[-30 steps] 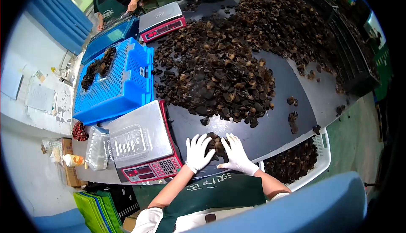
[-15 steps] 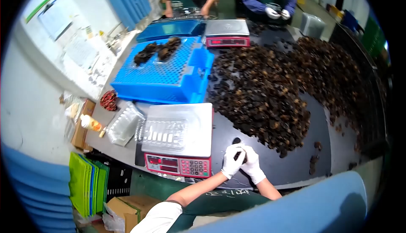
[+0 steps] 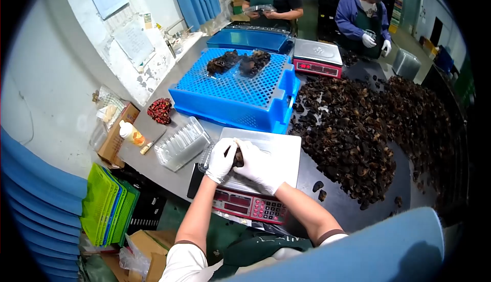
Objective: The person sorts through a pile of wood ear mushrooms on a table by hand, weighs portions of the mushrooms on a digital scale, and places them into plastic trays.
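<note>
My left hand (image 3: 221, 161) and my right hand (image 3: 255, 166), both in white gloves, meet above the silver pan (image 3: 286, 151) of a red scale (image 3: 250, 206). Their fingers close from either side around dark brown fungus pieces (image 3: 238, 159), mostly hidden by the gloves. A clear plastic tray (image 3: 205, 157) shows just beside my left hand, on the pan's left side; the rest of it is covered. To the right, a large heap of the same dark fungus (image 3: 348, 133) spreads over the table. Two loose pieces (image 3: 319, 190) lie near the scale.
Stacked clear trays (image 3: 181, 144), a bottle (image 3: 132, 133) and a red bundle (image 3: 159, 111) stand left. Behind the scale is an upturned blue crate (image 3: 225, 103) bearing filled trays. A second scale (image 3: 317, 59) and two co-workers are at the far side. Green baskets (image 3: 105, 205) lean below.
Both hands have moved left from the table beside the heap to over the scale pan. The view has shifted left. One co-worker's gloved hands are now farther apart.
</note>
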`<state>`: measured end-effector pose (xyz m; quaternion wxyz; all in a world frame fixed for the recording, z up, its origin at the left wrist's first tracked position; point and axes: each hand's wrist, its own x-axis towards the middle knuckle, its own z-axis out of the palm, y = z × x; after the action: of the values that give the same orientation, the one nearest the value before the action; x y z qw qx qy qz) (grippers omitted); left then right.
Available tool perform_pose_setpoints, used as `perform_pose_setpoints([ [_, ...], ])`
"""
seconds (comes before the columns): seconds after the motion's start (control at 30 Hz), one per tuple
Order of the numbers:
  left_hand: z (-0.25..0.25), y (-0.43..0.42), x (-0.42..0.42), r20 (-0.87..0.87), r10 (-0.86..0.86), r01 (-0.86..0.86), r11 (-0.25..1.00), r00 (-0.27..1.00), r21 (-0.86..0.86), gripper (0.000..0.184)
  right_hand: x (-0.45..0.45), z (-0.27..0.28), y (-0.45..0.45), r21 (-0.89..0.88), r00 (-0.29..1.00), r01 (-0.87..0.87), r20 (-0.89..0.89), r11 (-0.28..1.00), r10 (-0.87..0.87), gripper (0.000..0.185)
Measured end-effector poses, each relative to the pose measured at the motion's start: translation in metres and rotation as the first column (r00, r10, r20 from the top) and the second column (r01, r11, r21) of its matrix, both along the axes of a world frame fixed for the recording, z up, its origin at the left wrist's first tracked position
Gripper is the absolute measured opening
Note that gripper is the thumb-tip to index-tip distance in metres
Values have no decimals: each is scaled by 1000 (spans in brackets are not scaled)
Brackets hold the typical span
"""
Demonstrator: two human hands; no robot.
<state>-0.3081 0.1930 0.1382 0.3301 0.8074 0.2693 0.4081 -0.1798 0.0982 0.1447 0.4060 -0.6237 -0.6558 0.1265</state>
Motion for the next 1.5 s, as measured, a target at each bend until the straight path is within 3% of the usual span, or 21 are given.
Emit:
perform_pose_setpoints([
  [0.07,-10,27,-18,-204,-125,111,991,971,-80,17,-6,-10,11,-37,1000,-19,7,999,20,80],
  [0.1,-24,39,-23,-240,-124,139,989,963,46,20,-5,-10,8,-100,993,-15,113,995,26,83],
  [0.13,-39,48,-30,-219,-185,168,981,958,-92,22,-3,-10,5,-161,975,-3,219,987,39,87],
  [0.2,-46,57,-38,-180,-245,229,968,953,-102,23,4,-10,-5,-181,977,-18,206,983,56,90],
  [0.27,-46,51,-42,92,-241,257,876,966,-407,28,24,1,-28,-99,996,-68,53,993,74,83],
  [0.33,-45,49,-45,48,-261,262,909,964,-325,33,49,-17,-55,-3,977,-2,-211,1000,1,69],
  [0.4,-51,43,-41,41,-199,201,925,979,-323,34,80,-45,-91,-54,919,338,-195,940,-341,53],
  [0.53,-60,23,-26,126,-257,286,865,958,-412,44,120,-108,-168,-55,805,584,170,810,-569,42],
  [0.6,-55,11,-20,211,-255,328,806,944,-493,44,104,-139,-200,-8,709,602,466,798,-530,44],
  [0.67,-52,7,-13,224,-177,265,846,958,-463,44,93,-151,-218,-56,716,582,508,811,-479,42],
  [0.73,-46,8,-17,128,-173,207,914,977,-348,44,98,-158,-226,-25,759,590,359,807,-543,32],
  [0.8,-39,5,-21,134,-161,199,917,978,-345,36,109,-164,-219,-1,742,669,-66,743,-668,28],
  [0.83,-36,6,-26,76,-163,179,928,984,-327,37,110,-167,-209,-83,600,757,-306,648,-739,28],
  [0.87,-31,3,-28,105,-151,177,936,983,-305,33,107,-145,-196,-61,605,730,-407,681,-685,29],
  [0.97,-24,-1,-35,-93,-91,87,995,992,-39,21,86,-81,-145,116,740,605,-447,788,-503,32],
  [1.03,-12,-7,-37,-223,-50,85,985,974,151,19,64,-45,-117,239,877,457,-285,857,-388,31],
  [1.07,-11,-10,-37,-238,-84,111,989,968,101,19,57,-35,-106,270,927,376,-126,887,-354,32],
  [1.13,-11,-13,-39,-305,-108,161,975,946,155,21,45,-18,-91,153,963,230,109,961,-248,40],
  [1.17,-9,-16,-38,-314,-118,176,970,942,165,24,43,-23,-86,113,986,158,41,981,-163,43],
  [1.37,-13,-22,-42,-326,-62,161,945,943,286,18,71,-56,-127,179,904,427,-62,886,-423,29],
  [1.5,-19,-14,-39,-503,-128,320,893,855,316,15,95,-92,-189,-34,770,591,322,806,-551,29],
])
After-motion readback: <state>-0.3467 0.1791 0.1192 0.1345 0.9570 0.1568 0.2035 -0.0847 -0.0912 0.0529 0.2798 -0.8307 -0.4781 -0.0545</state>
